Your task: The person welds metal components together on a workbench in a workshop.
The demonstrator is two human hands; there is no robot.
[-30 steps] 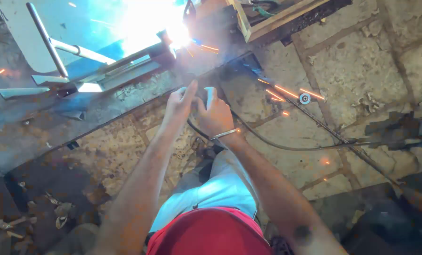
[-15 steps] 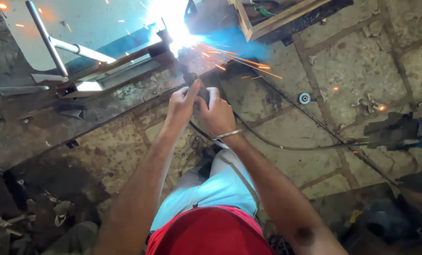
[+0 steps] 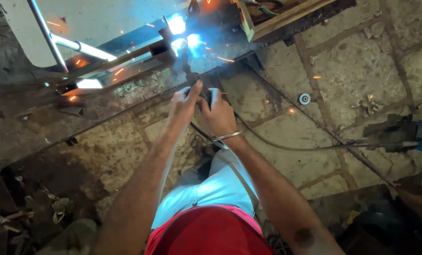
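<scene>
Gripping one torch (image 3: pixel 202 92), your left hand (image 3: pixel 181 106) and right hand (image 3: pixel 219 113) clench fingers (image 3: pixel 193 89) around it, just below one arc (image 3: pixel 178 24).

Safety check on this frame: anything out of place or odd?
Yes. Both bare hands, left hand and right hand, grip the welding holder right beside the bright arc. Sparks scatter onto the stone floor near the cable.
</scene>
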